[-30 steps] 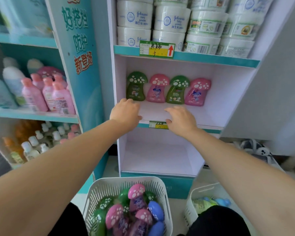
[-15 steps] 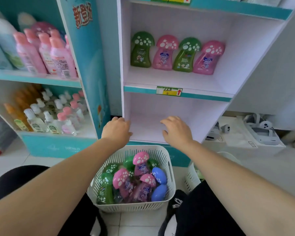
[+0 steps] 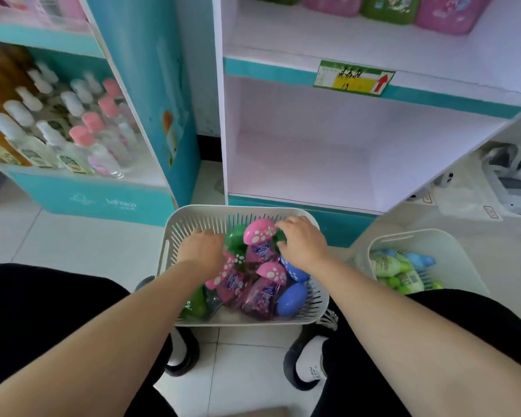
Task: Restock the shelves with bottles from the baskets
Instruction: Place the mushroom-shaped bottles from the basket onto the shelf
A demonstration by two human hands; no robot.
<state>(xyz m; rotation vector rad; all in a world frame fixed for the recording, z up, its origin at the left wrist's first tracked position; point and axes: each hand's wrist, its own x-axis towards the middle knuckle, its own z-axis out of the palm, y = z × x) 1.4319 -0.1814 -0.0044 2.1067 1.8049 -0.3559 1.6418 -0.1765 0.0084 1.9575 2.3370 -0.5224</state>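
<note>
A white slotted basket (image 3: 175, 236) stands on the floor tiles between my knees, holding several mushroom-shaped bottles: pink ones (image 3: 259, 236), green ones (image 3: 236, 236) and blue ones (image 3: 291, 299). My left hand (image 3: 203, 251) reaches down into the basket's left side, with its fingers hidden among the bottles next to a green one. My right hand (image 3: 303, 239) lies over the far right of the pile, fingers apart and touching a green bottle behind the upright pink cap. A row of green and pink bottles (image 3: 388, 7) stands on the white shelf above.
Below a yellow price tag (image 3: 354, 76), the bottom shelf compartment (image 3: 298, 164) holds nothing. A second white basket (image 3: 433, 236) of green and blue bottles stands at my right. A teal shelf unit with clear bottles (image 3: 73, 139) is on the left, and white bags (image 3: 509, 182) lie on the far right.
Both hands have dropped from the shelf edge down into the basket. My view has tilted down, so the shelved bottles now sit at the top edge.
</note>
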